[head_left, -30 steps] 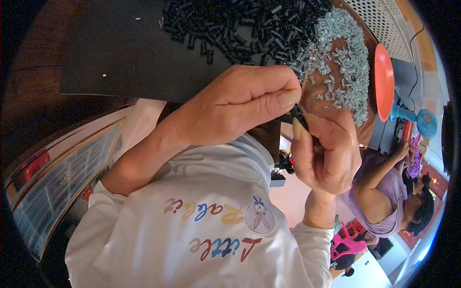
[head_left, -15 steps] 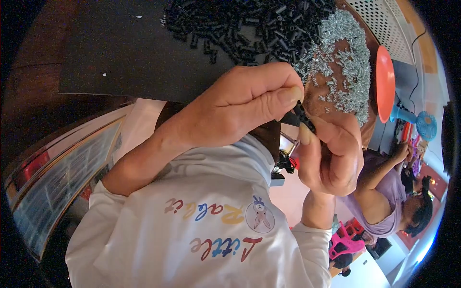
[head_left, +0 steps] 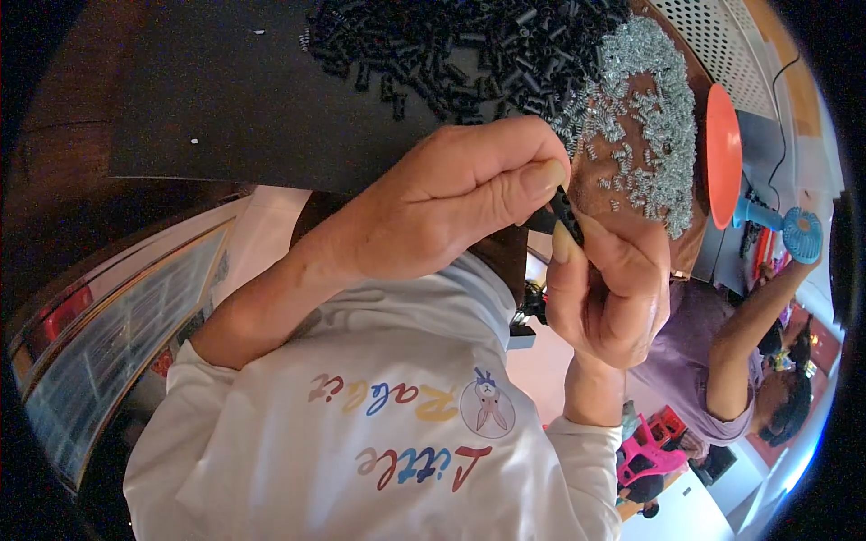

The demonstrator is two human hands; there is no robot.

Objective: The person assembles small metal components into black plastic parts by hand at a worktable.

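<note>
Co-worker's arm [head_left: 756, 314] raised, nearer blue fan [head_left: 802, 236]

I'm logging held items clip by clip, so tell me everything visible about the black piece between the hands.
The black piece is small, narrow and dark, with an uneven, bumpy-looking surface; it could be plastic. It slants from upper left to lower right in the picture, pinched at its upper end by the left hand and lower down by the right hand. Fingers hide both ends, so its full length, and whether it is one part or several, cannot be told.
</note>
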